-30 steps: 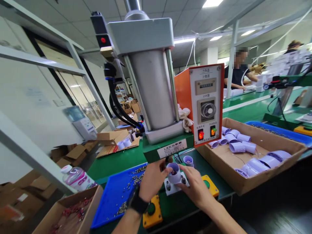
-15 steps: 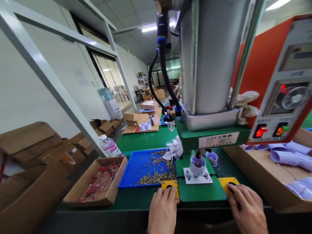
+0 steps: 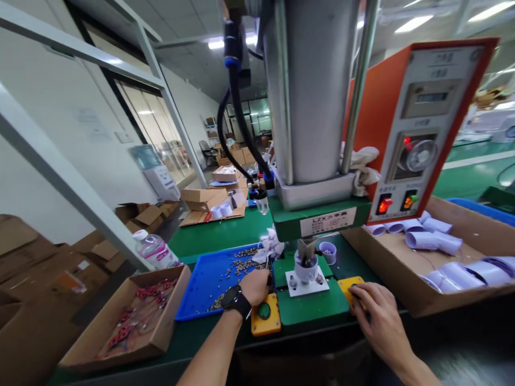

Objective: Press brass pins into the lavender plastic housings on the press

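Observation:
My left hand (image 3: 256, 288) reaches over the near right part of the blue tray (image 3: 193, 300), beyond the left yellow button box (image 3: 266, 325) with its green button. Its fingers are curled, and what they hold, if anything, is hidden. My right hand (image 3: 374, 308) rests on the right yellow button box (image 3: 346, 284), fingers apart over the button. Between the two boxes, a white plastic cup (image 3: 306, 271) sits on the white plate (image 3: 308, 287) under the press (image 3: 311, 214). The press tool reaches down into this cup. Small metal parts (image 3: 241, 266) lie in the tray.
On the left stands a cardboard box (image 3: 161, 332) of red wired parts, with a pink-labelled bottle (image 3: 155, 251) behind it. A larger cardboard box (image 3: 402, 284) holding lilac tubes is at the right. Another cup (image 3: 328, 254) sits behind the plate. White crumpled paper (image 3: 269, 246) lies by the tray.
My left hand has left the left button and moved forward over the tray. The press tool has come down into the cup. My right hand stays on its button box. The view has turned right.

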`<state>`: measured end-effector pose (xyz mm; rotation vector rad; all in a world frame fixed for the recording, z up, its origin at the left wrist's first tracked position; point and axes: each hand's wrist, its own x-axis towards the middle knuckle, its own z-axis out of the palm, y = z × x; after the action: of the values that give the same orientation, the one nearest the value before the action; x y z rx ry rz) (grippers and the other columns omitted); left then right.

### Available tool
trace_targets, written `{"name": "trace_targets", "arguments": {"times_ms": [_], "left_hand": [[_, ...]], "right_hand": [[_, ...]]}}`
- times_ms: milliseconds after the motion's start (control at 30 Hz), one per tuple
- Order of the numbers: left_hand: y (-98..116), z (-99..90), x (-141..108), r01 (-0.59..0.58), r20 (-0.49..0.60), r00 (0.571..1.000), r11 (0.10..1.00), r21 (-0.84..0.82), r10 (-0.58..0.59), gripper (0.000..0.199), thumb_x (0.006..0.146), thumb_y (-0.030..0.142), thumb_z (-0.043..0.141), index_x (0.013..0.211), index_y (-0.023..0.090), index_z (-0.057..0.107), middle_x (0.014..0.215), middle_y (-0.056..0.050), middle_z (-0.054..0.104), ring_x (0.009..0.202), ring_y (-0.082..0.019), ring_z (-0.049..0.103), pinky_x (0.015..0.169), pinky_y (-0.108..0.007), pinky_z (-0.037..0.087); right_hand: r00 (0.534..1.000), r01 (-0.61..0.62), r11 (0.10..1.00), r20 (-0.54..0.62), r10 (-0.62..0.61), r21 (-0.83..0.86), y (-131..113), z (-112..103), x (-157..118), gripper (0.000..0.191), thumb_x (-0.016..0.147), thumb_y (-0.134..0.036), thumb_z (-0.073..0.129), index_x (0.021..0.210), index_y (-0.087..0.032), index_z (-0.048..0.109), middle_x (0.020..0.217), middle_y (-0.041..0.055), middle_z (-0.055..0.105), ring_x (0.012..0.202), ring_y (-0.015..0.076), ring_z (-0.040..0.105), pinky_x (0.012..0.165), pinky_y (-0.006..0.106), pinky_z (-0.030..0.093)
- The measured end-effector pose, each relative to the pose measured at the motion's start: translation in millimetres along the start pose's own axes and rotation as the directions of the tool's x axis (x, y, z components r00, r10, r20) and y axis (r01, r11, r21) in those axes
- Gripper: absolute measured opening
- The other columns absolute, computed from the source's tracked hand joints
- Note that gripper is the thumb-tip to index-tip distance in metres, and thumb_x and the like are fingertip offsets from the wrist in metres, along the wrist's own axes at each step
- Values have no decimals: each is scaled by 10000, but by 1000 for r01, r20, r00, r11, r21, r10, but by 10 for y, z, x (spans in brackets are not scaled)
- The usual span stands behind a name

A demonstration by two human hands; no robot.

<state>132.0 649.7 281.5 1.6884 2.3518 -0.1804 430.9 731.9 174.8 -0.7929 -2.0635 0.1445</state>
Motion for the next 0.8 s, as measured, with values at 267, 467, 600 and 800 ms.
{"name": "trace_targets", "arguments": {"times_ms": [267,467,600,800], "left_hand": [[27,-5,-23,11,-80,997,1000,-16,-12,268,702,65,487,835,203,676,973,-78,734,994,-228,656,782,-290,455],[21,41,-54,46,-162,985,998,-43,-53,271,724,60,461,820,207,667,956,-58,730,967,-216,649,753,-291,426],[15,64,-61,58,-193,979,996,-63,-69,297,770,64,422,829,223,666,944,-40,730,931,-197,651,735,-286,414],[-24,81,-64,49,-212,975,995,-83,-66,252,760,85,459,804,224,664,925,-21,732,909,-180,645,749,-271,419]], "right_hand": [[963,-255,924,-14,270,286,-385,87,353,243,928,-286,449,1161,-268,514,1106,60,591,1059,237,544,908,436,454],[948,-308,737,123,295,601,-685,198,729,550,892,-318,523,1393,-269,303,1253,89,554,1148,226,556,984,411,453],[942,-335,554,272,195,762,-830,306,939,687,854,-287,578,1440,-274,220,1365,101,494,1205,219,539,1006,385,455],[949,-202,541,27,314,816,-1044,368,845,755,840,-271,629,1456,-275,192,1343,111,518,1239,235,521,1021,399,453]]}}
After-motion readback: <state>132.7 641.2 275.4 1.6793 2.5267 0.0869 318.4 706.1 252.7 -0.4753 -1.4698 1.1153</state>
